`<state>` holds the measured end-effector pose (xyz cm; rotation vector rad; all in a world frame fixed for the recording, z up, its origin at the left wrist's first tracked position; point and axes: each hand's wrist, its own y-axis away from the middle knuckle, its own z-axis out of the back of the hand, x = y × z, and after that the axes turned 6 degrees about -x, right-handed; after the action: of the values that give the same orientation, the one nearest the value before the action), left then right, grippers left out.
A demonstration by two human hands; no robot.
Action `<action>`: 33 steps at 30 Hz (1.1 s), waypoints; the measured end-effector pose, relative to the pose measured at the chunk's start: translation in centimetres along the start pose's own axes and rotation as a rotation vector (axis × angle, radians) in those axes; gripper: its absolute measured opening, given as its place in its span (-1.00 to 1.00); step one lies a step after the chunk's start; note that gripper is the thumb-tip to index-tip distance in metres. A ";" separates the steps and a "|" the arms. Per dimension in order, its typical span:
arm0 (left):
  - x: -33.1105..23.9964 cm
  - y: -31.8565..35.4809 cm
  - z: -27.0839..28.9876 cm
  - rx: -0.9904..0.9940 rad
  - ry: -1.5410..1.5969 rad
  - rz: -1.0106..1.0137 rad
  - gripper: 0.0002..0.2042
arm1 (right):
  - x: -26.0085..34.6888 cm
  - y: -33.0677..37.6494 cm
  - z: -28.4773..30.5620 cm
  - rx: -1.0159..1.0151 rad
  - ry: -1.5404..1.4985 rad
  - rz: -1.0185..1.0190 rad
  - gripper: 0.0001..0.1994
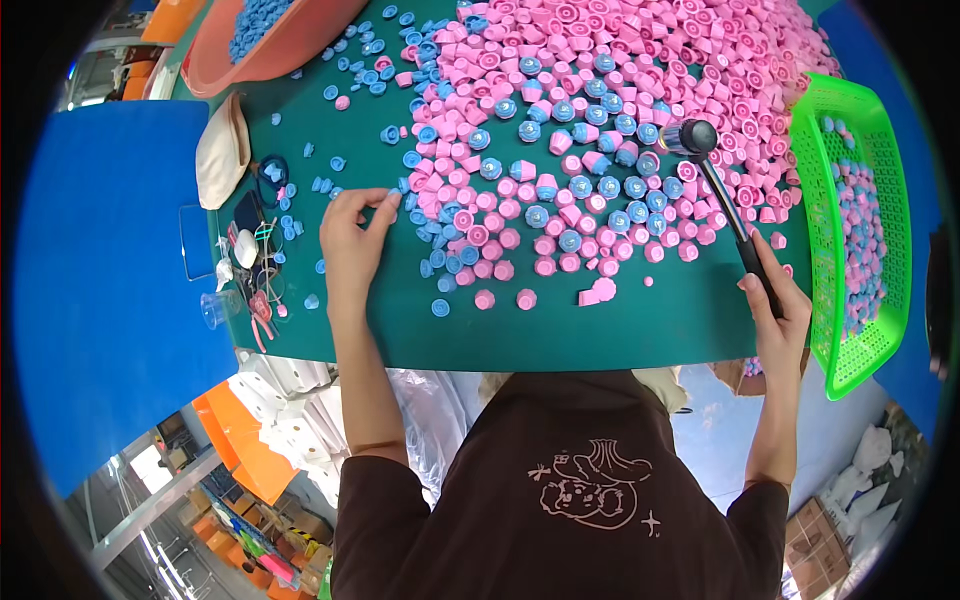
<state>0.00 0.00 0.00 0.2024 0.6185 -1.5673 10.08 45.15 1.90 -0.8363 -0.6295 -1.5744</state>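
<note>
Green basket (815, 180) at 3 o'clock, holding pink and blue caps. Orange basin (300, 45) at 11, blue caps inside. Right hand (775, 310) clenched round mallet (722, 200). Left hand (352, 240) loose, fingertips touching blue cap (392, 199) beside pink pile (640, 90).

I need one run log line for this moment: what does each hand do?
left hand: touches blue cap | right hand: holds mallet over pink caps | green basket: at right
</note>
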 end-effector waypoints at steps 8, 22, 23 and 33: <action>0.1 -0.6 -0.1 -0.042 0.002 0.114 -0.77 | 1.0 -0.1 0.8 0.025 -0.001 -0.099 -0.59; -15.3 -3.2 -6.3 0.021 0.272 -0.418 -0.80 | -0.6 0.4 2.0 -0.076 -0.035 -0.081 -0.57; -17.8 -3.5 -7.9 0.064 0.319 -0.509 -0.78 | -0.7 0.5 2.4 -0.082 -0.027 -0.083 -0.57; -22.9 -4.4 -13.2 0.278 0.294 -0.557 -0.81 | -2.0 1.7 2.9 -0.055 -0.073 -0.085 -0.57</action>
<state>-4.88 26.32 1.30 0.5089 0.7209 -2.1874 12.39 48.33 1.99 -0.9212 -0.6845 -1.6505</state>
